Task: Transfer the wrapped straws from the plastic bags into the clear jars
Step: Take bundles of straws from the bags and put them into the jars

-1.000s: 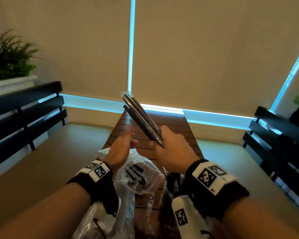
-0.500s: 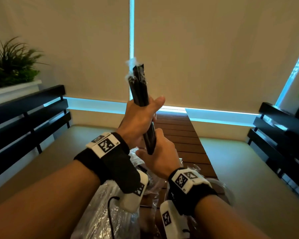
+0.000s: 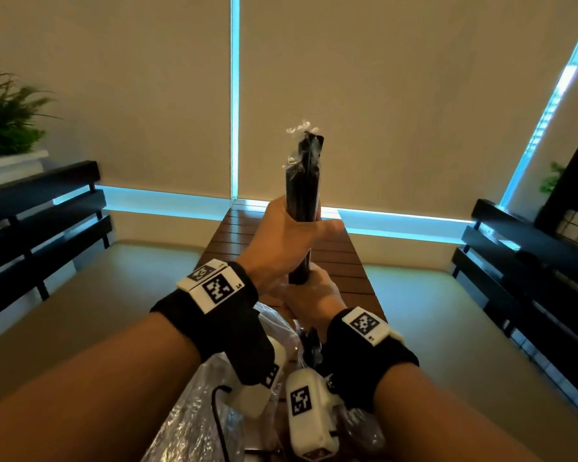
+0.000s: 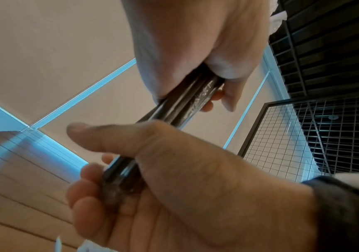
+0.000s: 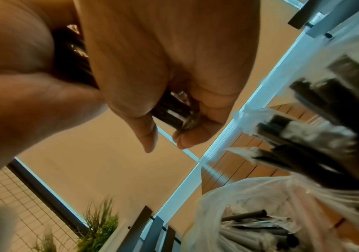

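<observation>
A bundle of black wrapped straws (image 3: 302, 181) stands upright above the table, with crinkled clear wrap at its top. My left hand (image 3: 287, 235) grips the bundle round its middle. Just below, my right hand (image 3: 314, 291) holds its lower end. In the left wrist view my left hand (image 4: 195, 51) curls round the straws (image 4: 185, 105), and my right hand's fingers (image 4: 83, 191) cup their bottom end. In the right wrist view my right hand (image 5: 144, 95) is closed on the straw ends (image 5: 174, 116). Plastic bags (image 3: 194, 411) of straws lie under my forearms.
The slatted wooden table (image 3: 341, 261) runs away from me toward the window blinds. Dark slatted benches (image 3: 40, 211) flank it on both sides. A potted plant (image 3: 4, 121) sits at the left. More bagged black straws (image 5: 303, 136) lie close beside my right wrist.
A second ago my right hand alone held the bundle tilted left. My left hand has since taken hold of its middle, and the bundle now stands upright.
</observation>
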